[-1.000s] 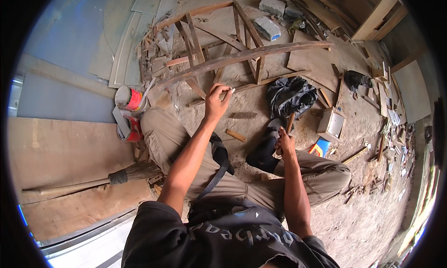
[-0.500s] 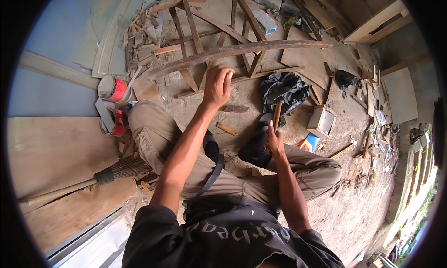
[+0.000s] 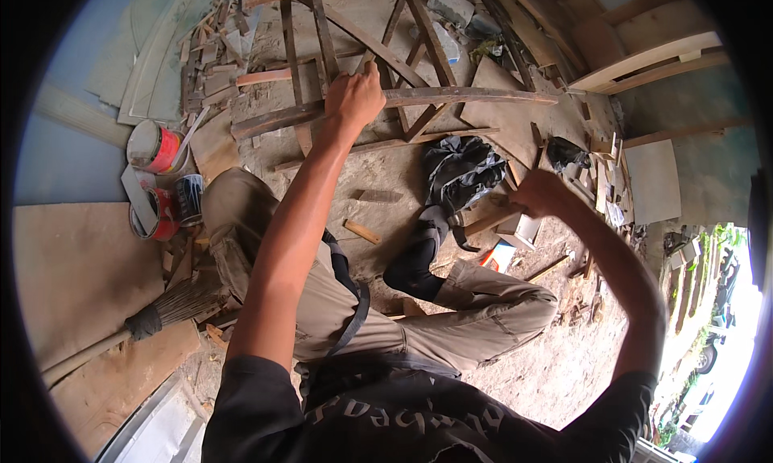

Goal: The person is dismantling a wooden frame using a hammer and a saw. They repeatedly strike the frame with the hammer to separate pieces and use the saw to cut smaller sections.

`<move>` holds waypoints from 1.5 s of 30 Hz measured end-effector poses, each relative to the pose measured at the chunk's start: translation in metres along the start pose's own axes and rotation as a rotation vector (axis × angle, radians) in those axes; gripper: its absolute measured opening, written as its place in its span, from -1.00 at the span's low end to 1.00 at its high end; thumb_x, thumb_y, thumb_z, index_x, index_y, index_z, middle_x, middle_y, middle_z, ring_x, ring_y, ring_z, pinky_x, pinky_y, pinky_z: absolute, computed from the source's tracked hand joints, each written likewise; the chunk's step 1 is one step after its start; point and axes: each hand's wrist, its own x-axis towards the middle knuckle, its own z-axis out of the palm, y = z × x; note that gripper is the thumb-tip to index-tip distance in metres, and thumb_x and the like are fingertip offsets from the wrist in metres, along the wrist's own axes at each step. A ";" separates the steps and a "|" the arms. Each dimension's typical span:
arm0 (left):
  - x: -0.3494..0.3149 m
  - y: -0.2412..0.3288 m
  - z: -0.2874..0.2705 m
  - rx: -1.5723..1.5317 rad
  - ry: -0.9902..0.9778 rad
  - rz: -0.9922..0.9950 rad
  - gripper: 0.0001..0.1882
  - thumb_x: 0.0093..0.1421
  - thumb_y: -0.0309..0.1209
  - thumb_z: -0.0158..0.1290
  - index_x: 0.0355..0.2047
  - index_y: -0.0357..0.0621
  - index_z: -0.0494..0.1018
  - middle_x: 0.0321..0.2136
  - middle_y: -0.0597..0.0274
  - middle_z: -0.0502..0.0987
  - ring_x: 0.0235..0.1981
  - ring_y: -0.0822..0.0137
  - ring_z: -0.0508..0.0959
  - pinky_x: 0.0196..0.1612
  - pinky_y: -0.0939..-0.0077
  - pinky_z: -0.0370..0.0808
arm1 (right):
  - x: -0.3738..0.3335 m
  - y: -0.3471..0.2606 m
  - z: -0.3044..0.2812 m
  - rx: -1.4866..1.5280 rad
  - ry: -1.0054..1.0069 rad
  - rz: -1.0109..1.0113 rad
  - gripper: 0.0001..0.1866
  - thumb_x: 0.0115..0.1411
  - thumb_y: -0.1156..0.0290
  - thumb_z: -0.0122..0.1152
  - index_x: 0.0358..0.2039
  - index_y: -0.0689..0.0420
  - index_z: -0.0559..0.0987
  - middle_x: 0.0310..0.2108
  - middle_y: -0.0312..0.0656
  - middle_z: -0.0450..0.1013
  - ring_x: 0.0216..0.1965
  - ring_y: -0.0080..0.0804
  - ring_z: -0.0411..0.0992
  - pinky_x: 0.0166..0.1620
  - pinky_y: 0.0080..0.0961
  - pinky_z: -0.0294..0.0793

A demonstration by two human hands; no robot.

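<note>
wooden frame is sitting on the floor, bars already joining, remaining work not showing; left hand is curling fingers over its near side, hold unclear; right hand is wrapping fingers round a hammer.

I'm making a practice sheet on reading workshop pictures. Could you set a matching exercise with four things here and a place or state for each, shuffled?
Things
1. left grip
2. hammer
3. broom
4. larger plastic bag

Places and states
A. black and crumpled
B. lying beside the person's left leg
C. in front of the long wooden beam, as the camera sees it
D. held by its handle in the right grip

Right pairs: 1-C, 2-D, 3-B, 4-A
</note>
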 end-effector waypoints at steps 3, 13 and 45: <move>-0.001 0.000 0.000 0.041 0.026 -0.001 -0.88 0.21 -0.42 -0.10 -0.35 -0.23 0.35 -0.69 -0.06 0.52 -0.58 0.03 0.59 -0.37 0.19 0.52 | 0.012 0.033 -0.075 -0.275 -0.192 -0.023 -0.88 -0.12 0.31 0.28 -0.49 -0.09 0.64 -0.51 -0.23 0.55 -0.34 -0.21 0.56 -0.26 -0.25 0.54; 0.000 0.003 -0.001 0.036 0.127 0.061 -0.87 -0.04 -0.49 -0.03 -0.42 -0.22 0.37 -0.77 0.03 0.49 -0.69 0.16 0.56 -0.36 0.36 0.47 | 0.014 0.089 -0.118 -0.275 0.162 0.239 -0.83 -0.18 0.34 0.32 -0.48 0.03 0.65 -0.45 -0.14 0.54 -0.34 -0.18 0.55 -0.21 -0.22 0.53; 0.000 0.007 -0.001 -0.012 -0.041 -0.009 -0.86 0.25 -0.40 -0.16 -0.29 -0.19 0.32 -0.52 -0.10 0.56 -0.41 -0.03 0.58 -0.18 0.17 0.42 | 0.030 -0.107 0.122 0.950 0.402 0.547 -0.56 0.19 0.02 0.14 -0.55 0.17 0.54 -0.68 -0.13 0.46 -0.57 -0.26 0.52 -0.53 -0.29 0.41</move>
